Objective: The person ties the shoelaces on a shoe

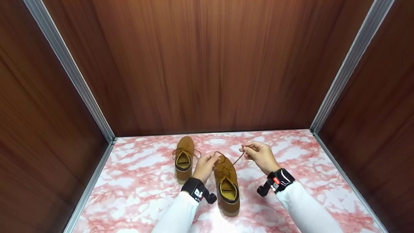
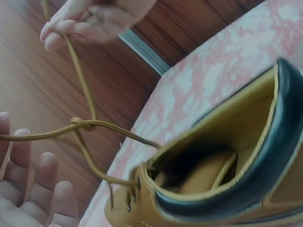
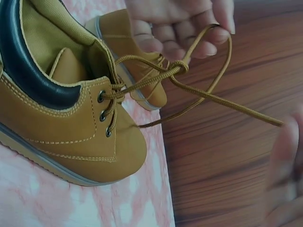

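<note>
A tan lace-up shoe (image 1: 230, 209) with a dark padded collar stands on the tabletop between the two hands. My left hand (image 1: 206, 165), beside the shoe's toe, pinches one end of its brown shoelace (image 3: 222, 66). Out to the right and raised, my right hand (image 1: 261, 156) pinches the other lace end between thumb and fingers. In the right wrist view the two ends cross at a loose half knot (image 3: 179, 67), held up off the eyelets (image 3: 102, 115). Lace drawn from the knot to the right hand looks fairly straight; on the left side it hangs in a curve.
The matching shoe (image 1: 185, 142) stands to the left, its laces spread at both sides. Pink-and-white marbled tabletop (image 1: 139, 187) lies underneath. Brown wood-grain panels (image 1: 207, 64) with metal corner strips (image 1: 349, 64) enclose the back and sides.
</note>
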Motion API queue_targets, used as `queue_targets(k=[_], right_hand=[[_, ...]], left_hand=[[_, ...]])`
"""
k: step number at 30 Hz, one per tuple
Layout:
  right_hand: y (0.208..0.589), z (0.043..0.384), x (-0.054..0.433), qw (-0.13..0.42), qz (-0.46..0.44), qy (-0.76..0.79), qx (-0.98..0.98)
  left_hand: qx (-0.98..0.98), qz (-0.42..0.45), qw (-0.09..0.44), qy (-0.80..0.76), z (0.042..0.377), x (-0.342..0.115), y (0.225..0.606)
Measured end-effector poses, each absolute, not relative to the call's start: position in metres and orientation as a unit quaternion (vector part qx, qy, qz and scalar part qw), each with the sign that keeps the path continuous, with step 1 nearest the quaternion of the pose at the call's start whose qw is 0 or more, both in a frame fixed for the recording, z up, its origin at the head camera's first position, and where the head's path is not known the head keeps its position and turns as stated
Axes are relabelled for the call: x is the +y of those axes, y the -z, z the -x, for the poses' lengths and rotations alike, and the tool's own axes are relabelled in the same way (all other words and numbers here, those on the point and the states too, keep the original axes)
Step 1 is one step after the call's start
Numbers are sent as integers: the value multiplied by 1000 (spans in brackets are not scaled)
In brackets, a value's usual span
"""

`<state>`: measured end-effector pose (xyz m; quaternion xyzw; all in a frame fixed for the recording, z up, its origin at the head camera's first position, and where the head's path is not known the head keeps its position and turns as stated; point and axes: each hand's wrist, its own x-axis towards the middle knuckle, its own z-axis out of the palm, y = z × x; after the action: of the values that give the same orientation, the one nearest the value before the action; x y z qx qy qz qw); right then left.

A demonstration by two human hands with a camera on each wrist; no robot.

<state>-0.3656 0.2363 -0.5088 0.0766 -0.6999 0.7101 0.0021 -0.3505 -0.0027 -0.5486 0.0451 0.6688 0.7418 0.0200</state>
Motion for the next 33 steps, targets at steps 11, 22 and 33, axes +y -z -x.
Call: queue_targets(k=[11,22,33], right_hand=[[514,362,229,-62,-106,-754,-646],[515,357,223,-107,-133,-717,-676],[516,360,224,-70,-76,-760,-642]], left_hand=[[583,-62,28,-810,350,-2,537],[543,-63,20,-837,349,-6,533],[488,-75,19,-869,348,-10,522]])
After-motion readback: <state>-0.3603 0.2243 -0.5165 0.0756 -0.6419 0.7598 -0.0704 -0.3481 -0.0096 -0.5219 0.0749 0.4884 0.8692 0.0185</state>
